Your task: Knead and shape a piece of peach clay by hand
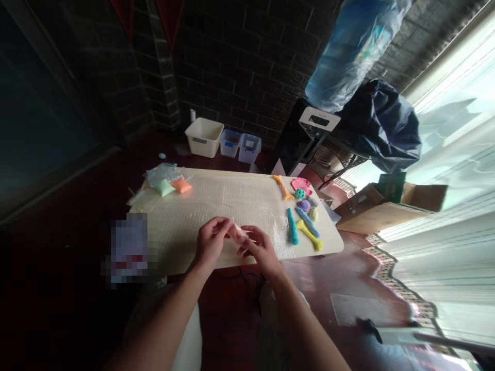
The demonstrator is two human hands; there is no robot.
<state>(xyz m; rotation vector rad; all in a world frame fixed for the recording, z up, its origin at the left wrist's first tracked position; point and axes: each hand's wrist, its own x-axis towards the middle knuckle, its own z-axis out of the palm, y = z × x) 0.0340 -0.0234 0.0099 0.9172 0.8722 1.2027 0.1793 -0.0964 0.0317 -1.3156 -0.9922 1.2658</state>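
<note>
Above the front part of the table, my left hand (212, 237) pinches a small pale pink lump (240, 234), which looks like soft modelling clay. From the other side, the fingers of my right hand (261, 247) are curled round the same lump. Fingers cover much of it, so its full shape is hidden. Bubble wrap (243, 198) lies under both hands. To their right lie clay-like shapes: a teal stick (293, 226), a yellow bone shape (309, 235), a blue stick (308, 222), an orange bone shape (283, 187) and a purple ball (303, 205).
Bags with green (165, 188) and orange (181, 185) contents lie at the table's (328, 234) far left. Beyond it are a cream basket (204, 138) and two clear bins (249, 148). A water dispenser (319, 119) and a cardboard box (386, 211) stand right.
</note>
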